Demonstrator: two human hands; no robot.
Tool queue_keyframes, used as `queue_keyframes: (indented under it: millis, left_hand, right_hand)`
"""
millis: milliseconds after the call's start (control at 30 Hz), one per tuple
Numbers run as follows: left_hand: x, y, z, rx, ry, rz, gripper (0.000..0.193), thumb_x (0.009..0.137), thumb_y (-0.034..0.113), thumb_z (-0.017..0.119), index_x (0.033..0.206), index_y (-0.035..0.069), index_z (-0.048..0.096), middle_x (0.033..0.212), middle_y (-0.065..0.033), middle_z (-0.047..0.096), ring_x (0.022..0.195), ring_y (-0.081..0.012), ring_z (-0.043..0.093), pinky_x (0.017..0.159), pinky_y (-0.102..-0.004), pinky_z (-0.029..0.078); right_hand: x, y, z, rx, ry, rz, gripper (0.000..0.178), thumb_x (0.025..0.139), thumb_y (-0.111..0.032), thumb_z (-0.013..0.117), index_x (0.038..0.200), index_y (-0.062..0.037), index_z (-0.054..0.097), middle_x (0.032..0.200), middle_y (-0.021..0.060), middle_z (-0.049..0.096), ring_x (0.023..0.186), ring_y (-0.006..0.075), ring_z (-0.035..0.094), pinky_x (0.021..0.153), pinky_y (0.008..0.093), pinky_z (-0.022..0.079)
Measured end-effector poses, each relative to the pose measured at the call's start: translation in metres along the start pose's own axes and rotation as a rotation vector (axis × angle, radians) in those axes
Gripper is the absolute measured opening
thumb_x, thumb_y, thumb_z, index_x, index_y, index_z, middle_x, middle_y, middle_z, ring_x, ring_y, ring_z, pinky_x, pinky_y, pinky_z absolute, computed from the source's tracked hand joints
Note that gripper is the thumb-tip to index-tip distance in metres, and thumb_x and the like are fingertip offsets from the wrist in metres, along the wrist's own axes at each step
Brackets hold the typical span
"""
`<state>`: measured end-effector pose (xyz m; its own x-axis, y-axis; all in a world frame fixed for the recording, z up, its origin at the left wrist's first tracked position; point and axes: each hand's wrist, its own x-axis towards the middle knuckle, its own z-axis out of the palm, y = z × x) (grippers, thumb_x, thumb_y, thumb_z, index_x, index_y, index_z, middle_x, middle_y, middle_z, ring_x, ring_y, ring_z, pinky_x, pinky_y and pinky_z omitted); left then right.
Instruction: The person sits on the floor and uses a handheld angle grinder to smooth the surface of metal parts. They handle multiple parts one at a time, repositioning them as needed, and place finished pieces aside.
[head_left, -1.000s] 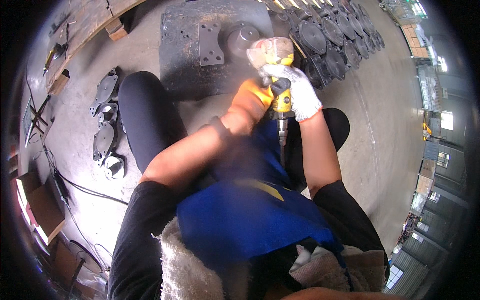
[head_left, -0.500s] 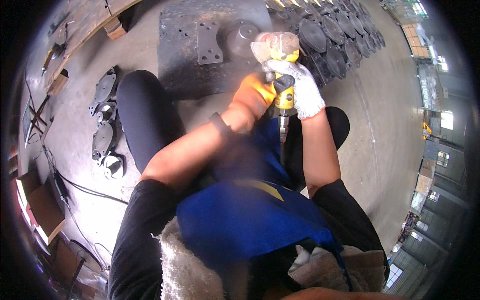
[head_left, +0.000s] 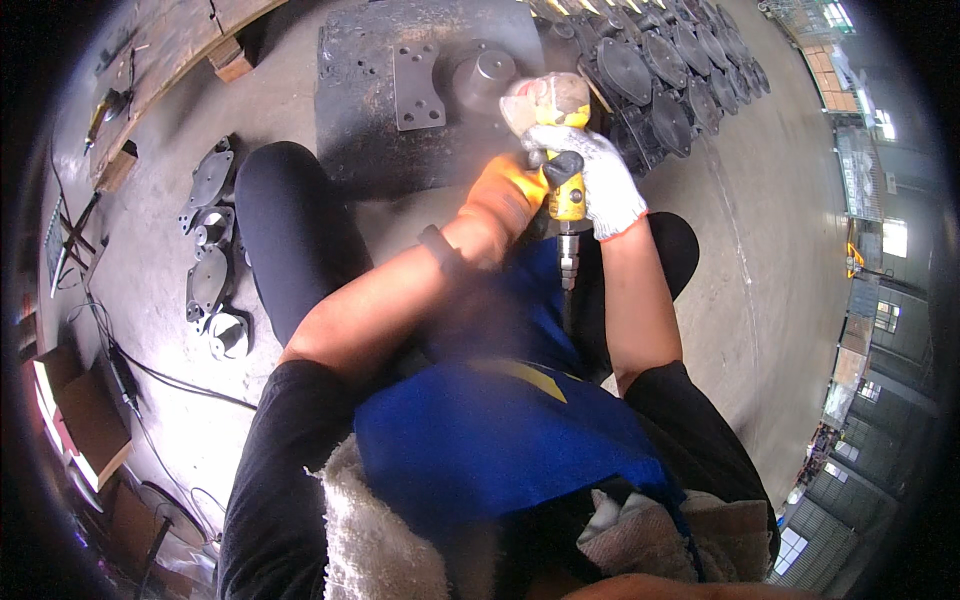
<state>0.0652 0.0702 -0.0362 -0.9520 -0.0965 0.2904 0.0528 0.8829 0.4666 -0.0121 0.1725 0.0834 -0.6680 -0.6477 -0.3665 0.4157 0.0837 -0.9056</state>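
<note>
A yellow air-powered angle grinder (head_left: 568, 190) is gripped between my two gloved hands, its head pointing away from me. My left hand (head_left: 510, 195), in an orange glove, closes round the grinder's near side by a black lever or knob. Over the neck of the tool wraps my right hand (head_left: 597, 170), in a white glove. The disc side of the grinder is beside a dark flat metal part with a round raised boss (head_left: 494, 68). That part lies on a dark steel plate (head_left: 350, 150); whether the disc touches it, I cannot tell.
Rows of dark metal flange parts (head_left: 665, 60) fill the far right. Several similar parts (head_left: 210, 270) lie on the floor at left. A wooden pallet (head_left: 190, 40) is at the far left, a cardboard box (head_left: 95, 420) at lower left, near black cables (head_left: 180, 380).
The grinder and both hands have shifted very slightly toward me. My grip stays the same, and the metal parts have not moved.
</note>
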Motion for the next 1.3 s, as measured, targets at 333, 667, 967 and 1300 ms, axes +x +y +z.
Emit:
queue_keyframes:
  millis: [333, 667, 967, 1300]
  left_hand:
    - [0.009, 0.040, -0.057, -0.608, 0.055, -0.262, 0.018, 0.083, 0.009, 0.051, 0.096, 0.005, 0.062, 0.092, -0.0112, 0.065, 0.086, -0.0298, 0.062, 0.077, -0.0364, 0.050]
    - [0.019, 0.022, -0.085, 0.225, -0.173, 0.028, 0.010, 0.081, 0.009, 0.055, 0.080, 0.008, 0.065, 0.078, -0.0068, 0.066, 0.075, -0.0211, 0.065, 0.069, -0.0333, 0.050]
    - [0.038, 0.030, -0.103, -0.079, -0.106, -0.183, 0.008, 0.079, 0.009, 0.055, 0.082, 0.009, 0.063, 0.073, -0.0080, 0.065, 0.072, -0.0236, 0.065, 0.069, -0.0329, 0.051]
    - [0.031, 0.021, -0.080, 0.189, -0.071, -0.020, 0.012, 0.079, 0.007, 0.054, 0.087, 0.010, 0.063, 0.079, -0.0071, 0.066, 0.078, -0.0226, 0.066, 0.071, -0.0328, 0.051]
  right_hand:
    - [-0.007, -0.013, -0.003, 0.023, -0.040, -0.024, 0.025, 0.087, -0.017, 0.061, 0.104, 0.0008, 0.065, 0.098, 0.0063, 0.066, 0.086, 0.0121, 0.063, 0.075, 0.0246, 0.050]
    - [0.023, -0.044, 0.012, -0.015, -0.175, 0.055, 0.027, 0.088, -0.021, 0.060, 0.104, 0.0011, 0.065, 0.094, 0.0059, 0.067, 0.087, 0.0135, 0.063, 0.079, 0.0259, 0.050]
    - [0.037, -0.054, 0.010, -0.055, -0.199, 0.057, 0.029, 0.092, -0.019, 0.055, 0.109, 0.0030, 0.061, 0.098, 0.0096, 0.066, 0.088, 0.0173, 0.063, 0.081, 0.0282, 0.051]
    - [0.028, -0.061, 0.020, -0.046, -0.160, 0.120, 0.021, 0.089, -0.016, 0.059, 0.102, 0.0008, 0.063, 0.091, 0.0077, 0.066, 0.085, 0.0161, 0.064, 0.076, 0.0268, 0.051]
